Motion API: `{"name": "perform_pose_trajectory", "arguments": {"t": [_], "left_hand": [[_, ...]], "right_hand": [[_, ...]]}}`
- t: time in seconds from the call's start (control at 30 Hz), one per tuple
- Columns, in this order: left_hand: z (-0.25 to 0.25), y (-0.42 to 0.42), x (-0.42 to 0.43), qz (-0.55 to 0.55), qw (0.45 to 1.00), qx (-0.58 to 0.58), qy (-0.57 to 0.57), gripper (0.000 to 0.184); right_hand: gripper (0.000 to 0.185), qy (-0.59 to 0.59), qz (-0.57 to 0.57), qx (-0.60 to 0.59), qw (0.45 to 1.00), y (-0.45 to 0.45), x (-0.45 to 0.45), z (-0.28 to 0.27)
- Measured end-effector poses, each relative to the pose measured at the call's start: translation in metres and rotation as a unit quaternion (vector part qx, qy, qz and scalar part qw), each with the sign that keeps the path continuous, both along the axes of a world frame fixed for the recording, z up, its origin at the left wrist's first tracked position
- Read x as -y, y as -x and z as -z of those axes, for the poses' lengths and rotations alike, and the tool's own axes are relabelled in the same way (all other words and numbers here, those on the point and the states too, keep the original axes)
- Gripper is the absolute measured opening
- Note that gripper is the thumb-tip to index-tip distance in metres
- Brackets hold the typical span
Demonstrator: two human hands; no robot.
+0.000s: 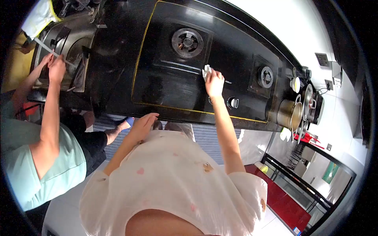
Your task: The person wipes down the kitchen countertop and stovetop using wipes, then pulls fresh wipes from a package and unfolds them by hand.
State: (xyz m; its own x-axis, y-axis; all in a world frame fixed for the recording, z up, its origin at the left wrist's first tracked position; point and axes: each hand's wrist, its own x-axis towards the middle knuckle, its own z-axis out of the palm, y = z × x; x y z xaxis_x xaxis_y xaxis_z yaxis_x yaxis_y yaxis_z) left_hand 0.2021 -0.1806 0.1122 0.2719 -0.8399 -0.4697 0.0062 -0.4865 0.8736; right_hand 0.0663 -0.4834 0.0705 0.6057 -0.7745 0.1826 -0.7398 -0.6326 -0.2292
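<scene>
My right hand (215, 83) is closed on a crumpled white cloth or tissue (206, 72), pressed on the black glass stovetop (232, 59) near the lower right corner of the left burner (188, 43). Below that hand are the control knobs (234, 103). My left hand (145, 124) holds nothing visible; its fingers are stretched out beside the front edge of the counter, close to my body. The right burner (265, 76) lies further right.
At the left, a person in a green shirt (63, 153) works with both hands at the metal sink (88, 72), holding a thin stick-like item. Steel pots (286, 114) and a small bowl (295, 84) stand at the counter's right end.
</scene>
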Motion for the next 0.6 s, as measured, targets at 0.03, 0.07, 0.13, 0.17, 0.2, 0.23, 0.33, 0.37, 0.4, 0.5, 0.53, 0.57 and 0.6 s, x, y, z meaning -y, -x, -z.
{"name": "perform_pose_trajectory", "arguments": {"t": [0.03,0.07,0.13,0.17,0.2,0.23,0.33,0.37,0.4,0.5,0.53,0.57,0.6], "left_hand": [[-0.001,-0.002,0.0,0.001,1.0,-0.006,0.002,0.029],[-0.002,-0.005,0.001,0.003,1.0,-0.013,0.005,0.029],[-0.002,-0.012,0.003,0.017,0.999,-0.029,-0.011,0.029],[-0.002,-0.015,0.004,0.024,0.999,-0.037,-0.02,0.03],[-0.001,-0.018,0.005,0.029,0.999,-0.043,-0.004,0.03],[0.0,-0.021,0.006,0.034,0.998,-0.05,0.012,0.03],[-0.002,-0.028,0.012,0.05,0.995,-0.078,0.027,0.032],[-0.002,-0.032,0.016,0.054,0.994,-0.087,0.028,0.033],[0.001,-0.035,0.021,0.06,0.992,-0.106,0.043,0.035],[0.005,-0.041,0.041,0.071,0.982,-0.153,0.083,0.04],[0.0,-0.043,0.055,0.084,0.974,-0.173,0.118,0.041],[-0.008,-0.042,0.07,0.085,0.971,-0.175,0.136,0.039],[-0.019,-0.037,0.084,0.085,0.968,-0.177,0.153,0.038]], "right_hand": [[0.025,0.012,0.007,0.017,1.0,0.003,-0.009,0.003],[0.025,0.006,0.03,0.02,0.999,0.005,-0.017,0.007],[0.025,0.003,0.079,0.034,0.996,0.003,-0.033,0.009],[0.026,0.008,0.1,0.043,0.994,0.002,-0.039,0.013],[0.025,-0.005,0.148,0.057,0.987,-0.004,-0.048,0.009],[0.025,-0.004,0.163,0.062,0.985,-0.008,-0.056,0.009],[0.024,-0.082,0.217,0.155,0.96,-0.016,-0.075,0.008],[0.026,-0.222,0.257,0.312,0.887,-0.017,-0.081,0.005],[0.028,-0.353,0.28,0.452,0.77,-0.022,-0.091,-0.012],[0.032,-0.54,0.208,0.632,0.516,-0.018,-0.1,-0.057],[0.034,-0.575,0.206,0.641,0.465,-0.015,-0.103,-0.07],[0.036,-0.594,0.214,0.661,0.406,-0.012,-0.107,-0.077],[0.035,-0.604,0.206,0.665,0.388,-0.011,-0.11,-0.088]]}}
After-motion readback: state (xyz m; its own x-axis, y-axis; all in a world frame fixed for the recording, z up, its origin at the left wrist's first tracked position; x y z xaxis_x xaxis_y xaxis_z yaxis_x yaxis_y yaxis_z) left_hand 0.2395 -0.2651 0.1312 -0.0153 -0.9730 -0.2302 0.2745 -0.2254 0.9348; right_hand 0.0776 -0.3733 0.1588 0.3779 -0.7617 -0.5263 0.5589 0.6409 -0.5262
